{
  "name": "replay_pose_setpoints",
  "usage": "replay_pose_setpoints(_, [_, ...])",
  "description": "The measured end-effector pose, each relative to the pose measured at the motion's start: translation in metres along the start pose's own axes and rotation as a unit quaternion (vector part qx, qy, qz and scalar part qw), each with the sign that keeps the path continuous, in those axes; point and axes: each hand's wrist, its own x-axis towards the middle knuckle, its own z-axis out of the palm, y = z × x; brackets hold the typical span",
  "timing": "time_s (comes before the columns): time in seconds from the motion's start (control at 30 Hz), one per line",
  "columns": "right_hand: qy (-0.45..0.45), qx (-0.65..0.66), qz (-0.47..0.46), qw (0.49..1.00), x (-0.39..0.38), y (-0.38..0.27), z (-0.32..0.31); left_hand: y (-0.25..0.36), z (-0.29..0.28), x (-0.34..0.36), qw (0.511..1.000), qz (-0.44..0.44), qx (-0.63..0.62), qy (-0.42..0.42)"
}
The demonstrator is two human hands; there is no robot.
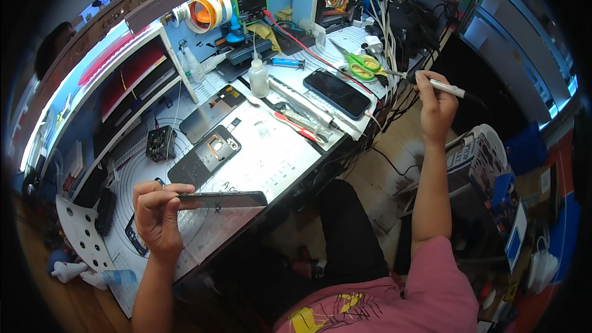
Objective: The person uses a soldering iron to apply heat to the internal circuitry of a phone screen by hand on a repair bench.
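Note:
My left hand (157, 216) pinches one end of a thin dark phone (231, 199), seen nearly edge-on and held level above the bench's front edge. Its faces are mostly hidden at this angle. Raised at the right, my right hand (436, 108) is closed round a white pen-shaped tool (447, 89) with a dark collar and a narrow tip pointing left, near the green scissors (362, 66). Beyond the left hand, a dark phone housing with a cutout (206, 155) lies on the white mat, and another opened phone part (213, 113) lies behind it.
A second phone (337, 94) lies screen up near the bench's right side. A white squeeze bottle (258, 79), red-handled tool (295, 126) and small black fan-like block (161, 143) stand or lie around the mat (280, 160). Shelves (176, 65) rise at left; cables (387, 24) hang at the back right.

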Motion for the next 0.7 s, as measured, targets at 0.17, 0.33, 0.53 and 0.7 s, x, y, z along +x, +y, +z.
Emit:
replay_pose_setpoints(0.17, [-0.063, -0.081, 0.0, 0.995, 0.026, 0.018, 0.018, 0.004, 0.0, 0.003, 1.0, -0.003, 0.002, 0.007])
replay_pose_setpoints(0.33, [-0.159, -0.05, 0.024, 0.986, 0.034, 0.028, 0.053, 0.001, 0.0, 0.003, 0.999, -0.021, -0.032, 0.015])
replay_pose_setpoints(0.53, [-0.225, -0.113, -0.017, 0.968, 0.035, 0.027, 0.077, 0.004, 0.001, 0.004, 0.999, -0.015, -0.025, 0.011])
replay_pose_setpoints(0.7, [-0.224, -0.106, -0.029, 0.968, 0.035, 0.03, 0.082, 0.007, 0.002, 0.006, 0.999, -0.005, -0.038, -0.005])
